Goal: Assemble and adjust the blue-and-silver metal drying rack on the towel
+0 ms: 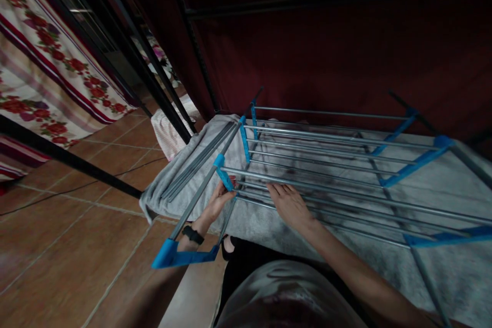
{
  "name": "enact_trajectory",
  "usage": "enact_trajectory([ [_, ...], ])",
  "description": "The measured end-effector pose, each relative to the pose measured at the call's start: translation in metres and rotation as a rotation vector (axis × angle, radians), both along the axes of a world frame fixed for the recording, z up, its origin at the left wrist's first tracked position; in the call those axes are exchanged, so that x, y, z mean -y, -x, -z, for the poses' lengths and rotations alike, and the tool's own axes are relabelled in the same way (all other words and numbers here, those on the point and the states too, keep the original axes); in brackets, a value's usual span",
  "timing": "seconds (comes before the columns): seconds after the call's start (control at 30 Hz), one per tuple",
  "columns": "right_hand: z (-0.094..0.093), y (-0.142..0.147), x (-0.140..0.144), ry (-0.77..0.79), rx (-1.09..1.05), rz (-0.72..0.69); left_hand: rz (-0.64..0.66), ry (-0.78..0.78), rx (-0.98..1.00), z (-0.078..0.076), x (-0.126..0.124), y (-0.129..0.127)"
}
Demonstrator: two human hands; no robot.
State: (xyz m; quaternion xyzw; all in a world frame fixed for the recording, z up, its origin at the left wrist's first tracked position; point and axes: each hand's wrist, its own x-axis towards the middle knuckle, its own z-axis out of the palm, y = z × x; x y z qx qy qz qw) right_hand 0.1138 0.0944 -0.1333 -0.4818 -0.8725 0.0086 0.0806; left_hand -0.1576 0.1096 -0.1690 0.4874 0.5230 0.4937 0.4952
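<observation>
Nearest, the left hand [217, 202] is clenched in a grip on a blue connector [224, 172] at the rack's [326, 164] near-left corner. Beside it, the right hand [289, 205] lies released, fingers flat on the grey rails. Under the rack spreads a grey blanket [453, 266]; beyond hangs a dark red curtain [346, 51].

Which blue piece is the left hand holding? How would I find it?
Start at the grey blanket spread on the floor, then the metal rack lying on it. Follow its near-left pole up from the big blue corner bracket. The left hand grips the small blue connector, the only blue piece touching fingers.
</observation>
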Motion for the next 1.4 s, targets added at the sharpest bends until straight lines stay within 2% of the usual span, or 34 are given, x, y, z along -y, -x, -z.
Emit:
enact_trajectory([
  [0.2,-0.025,0.008,-0.006,0.169,0.031,0.051,-0.012,-0.093,-0.178,-0.007,-0.010,-0.007],
  [0.37,-0.041,0.006,-0.003,0.181,0.055,0.042,-0.019,-0.136,-0.190,-0.007,-0.015,-0.010],
  [0.67,-0.054,0.007,-0.002,0.177,0.055,0.042,-0.125,-0.159,-0.174,-0.022,-0.013,-0.016],
  [0.87,-0.061,0.015,-0.006,0.257,0.046,0.040,-0.181,-0.198,-0.266,-0.018,-0.017,-0.019],
  [1.03,-0.061,0.034,-0.016,0.266,-0.078,-0.043,-0.176,-0.167,-0.170,-0.019,-0.016,-0.022],
  [1.27,-0.059,0.085,-0.034,0.273,-0.121,-0.121,-0.186,-0.165,-0.114,-0.018,-0.016,-0.023],
  [1.4,-0.059,0.107,-0.038,0.265,-0.147,-0.125,-0.117,-0.181,-0.117,-0.021,-0.016,-0.023],
])
